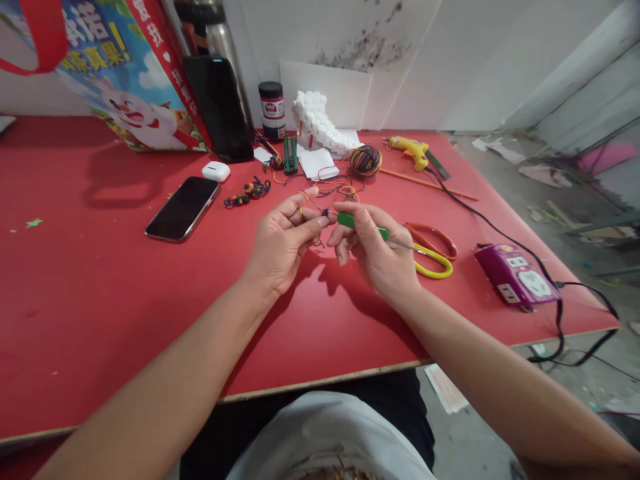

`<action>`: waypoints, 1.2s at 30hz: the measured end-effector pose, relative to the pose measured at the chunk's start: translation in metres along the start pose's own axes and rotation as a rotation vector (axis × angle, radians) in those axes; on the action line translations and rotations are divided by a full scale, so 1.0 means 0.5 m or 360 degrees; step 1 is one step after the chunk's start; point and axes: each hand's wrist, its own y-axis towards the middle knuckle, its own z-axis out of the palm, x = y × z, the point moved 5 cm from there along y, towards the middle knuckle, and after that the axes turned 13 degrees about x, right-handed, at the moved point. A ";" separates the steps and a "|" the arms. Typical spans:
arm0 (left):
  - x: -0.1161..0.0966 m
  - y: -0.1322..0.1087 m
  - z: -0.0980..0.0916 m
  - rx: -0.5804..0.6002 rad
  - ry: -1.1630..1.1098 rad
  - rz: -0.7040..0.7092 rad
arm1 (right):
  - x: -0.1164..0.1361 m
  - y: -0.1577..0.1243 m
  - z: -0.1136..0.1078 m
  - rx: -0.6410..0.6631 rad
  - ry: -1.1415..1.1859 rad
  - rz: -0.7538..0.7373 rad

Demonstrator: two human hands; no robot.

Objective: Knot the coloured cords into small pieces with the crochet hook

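My left hand (285,243) pinches a small dark crochet piece (325,213) between thumb and finger, and orange yarn runs over its raised fingers. Closed around the green grip of a crochet hook (349,220) is my right hand (377,250). The hook's tip points left and meets the crochet piece; the exact stitch is too small to make out. Loose multicoloured yarn (345,192) lies just beyond my fingers and leads toward a yarn ball (365,161). Scissors (434,262) with yellow and orange handles lie beside my right hand, partly hidden by it.
On the red table (100,300) lie a phone (184,208), a white earbud case (216,171) and knotted yarn pieces (247,192). Behind stand a gift bag (135,100), a jar (273,110) and a white beaded form (325,123). Rightward are a glue gun (410,150) and a purple power strip (517,275).
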 end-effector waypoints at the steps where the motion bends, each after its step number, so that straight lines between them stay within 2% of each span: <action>1: -0.001 -0.001 0.001 0.0003 0.0006 0.0007 | 0.002 -0.001 0.000 -0.0009 -0.0035 -0.0008; 7: -0.005 -0.005 0.002 -0.0018 0.0021 0.0042 | 0.013 -0.003 0.000 -0.0030 -0.0230 -0.0054; 11: -0.009 -0.005 0.003 0.0000 0.0120 0.0062 | 0.017 -0.008 -0.006 -0.0069 -0.0516 -0.0129; 18: -0.018 -0.009 0.008 -0.0018 0.0372 0.0112 | 0.030 -0.022 0.007 0.0179 -0.1105 -0.0322; 20: -0.018 -0.008 0.009 -0.0008 0.0431 0.0127 | 0.033 -0.025 0.011 0.0229 -0.1086 -0.0353; 23: -0.016 -0.006 0.009 0.0027 0.0470 0.0153 | 0.034 -0.026 0.013 0.0242 -0.0809 -0.0364; 27: -0.018 -0.007 0.012 0.0051 0.0466 0.0213 | 0.033 -0.022 0.012 0.0104 -0.0454 -0.0243; 31: -0.021 -0.010 0.020 0.0066 0.0452 0.0182 | 0.037 -0.016 0.009 -0.0024 -0.0359 -0.0193; 36: -0.021 -0.009 0.016 0.0097 0.0397 0.0167 | 0.035 -0.011 0.005 -0.0017 -0.0312 -0.0210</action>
